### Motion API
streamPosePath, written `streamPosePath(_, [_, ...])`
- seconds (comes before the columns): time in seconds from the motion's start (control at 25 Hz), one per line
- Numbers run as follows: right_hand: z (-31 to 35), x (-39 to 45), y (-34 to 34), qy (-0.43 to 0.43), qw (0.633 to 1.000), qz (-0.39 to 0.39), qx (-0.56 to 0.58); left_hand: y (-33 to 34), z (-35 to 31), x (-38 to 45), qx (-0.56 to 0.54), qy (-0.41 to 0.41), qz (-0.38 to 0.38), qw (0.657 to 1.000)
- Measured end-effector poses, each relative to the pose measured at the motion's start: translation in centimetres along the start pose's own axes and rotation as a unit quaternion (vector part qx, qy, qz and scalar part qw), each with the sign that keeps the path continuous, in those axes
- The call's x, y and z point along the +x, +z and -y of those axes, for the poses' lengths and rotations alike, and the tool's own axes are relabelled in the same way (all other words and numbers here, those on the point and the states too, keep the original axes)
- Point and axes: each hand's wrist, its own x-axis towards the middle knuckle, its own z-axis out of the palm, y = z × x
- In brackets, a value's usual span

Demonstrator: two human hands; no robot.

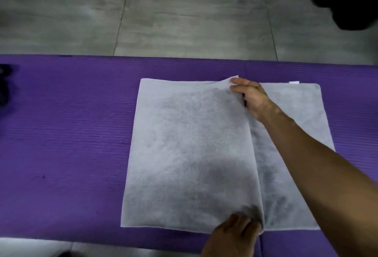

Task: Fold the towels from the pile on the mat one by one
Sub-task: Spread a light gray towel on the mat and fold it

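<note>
Towel [184, 154] on the mat [61, 134]: right hand [251, 99] fingers pinch its far corner, left hand [235, 234] fingers grip the near edge.

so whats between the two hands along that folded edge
In the head view, only grey towel: the folded-over flap's edge runs from the right hand at the far side to the left hand at the near side, nothing else on it.

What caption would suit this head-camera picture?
Both hands, right hand and left hand, pinch a grey towel's edge, folding it on a purple mat.
</note>
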Motion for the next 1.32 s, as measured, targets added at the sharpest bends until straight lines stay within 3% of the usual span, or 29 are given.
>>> streamPosePath(0.12, [-0.4,-0.1,0.9,-0.073,0.984,-0.096,-0.133,-0.6,0.5,0.3,0.004,-0.008,0.058,0.998])
streamPosePath(0.2, [-1.4,-2.1,3.5,-0.222,0.921,-0.142,-0.288,-2.5,2.7,0.1,-0.027,-0.046,0.003,0.999])
streamPosePath(0.28, [-3.9,-4.7,7.2,-0.330,0.863,-0.071,-0.375,-5.1,6.6,-1.5,0.000,-0.122,-0.078,0.989])
streamPosePath(0.36, [-7.1,-5.6,10.1,-0.370,0.803,0.036,-0.466,-7.9,11.5,-5.0,0.021,-0.227,-0.109,0.967])
streamPosePath(0.44, [-8.1,-4.3,11.5,-0.349,0.741,0.061,-0.570,-9.9,14.9,-9.3,0.015,-0.303,-0.120,0.945])
streamPosePath(0.48, [-7.6,-3.4,12.0,-0.315,0.729,0.041,-0.606,-10.4,15.9,-11.1,0.017,-0.314,-0.120,0.942])
streamPosePath(0.56, [-5.7,-2.1,14.0,-0.263,0.745,-0.004,-0.613,-10.6,16.6,-12.8,0.018,-0.316,-0.115,0.942])
streamPosePath(0.64, [-4.1,-2.0,17.6,-0.294,0.741,-0.001,-0.604,-10.6,16.2,-12.4,0.022,-0.342,-0.124,0.931])
streamPosePath(0.72, [-3.5,-2.0,21.7,-0.339,0.716,0.075,-0.605,-10.7,15.8,-11.5,0.015,-0.385,-0.129,0.914])
streamPosePath(0.8, [-3.1,-0.8,24.8,-0.308,0.685,0.148,-0.644,-10.7,16.0,-10.7,0.015,-0.419,-0.128,0.899])
streamPosePath(0.88, [-2.4,0.9,26.2,-0.270,0.667,0.158,-0.676,-10.9,16.0,-10.2,-0.003,-0.455,-0.118,0.883])
streamPosePath(1.0, [-1.6,0.3,26.5,-0.298,0.703,0.075,-0.642,-11.9,15.9,-9.9,-0.061,-0.500,-0.099,0.858])
streamPosePath(1.08, [-2.1,-1.7,27.0,-0.331,0.686,-0.011,-0.648,-12.4,16.1,-10.0,-0.094,-0.488,-0.102,0.862])
streamPosePath(1.16, [-2.5,-3.1,27.8,-0.273,0.691,0.008,-0.669,-12.9,16.4,-10.8,-0.120,-0.475,-0.096,0.867])
streamPosePath(1.32, [-1.7,-2.6,29.2,-0.205,0.748,0.017,-0.631,-14.7,16.9,-11.9,-0.225,-0.450,-0.120,0.856])
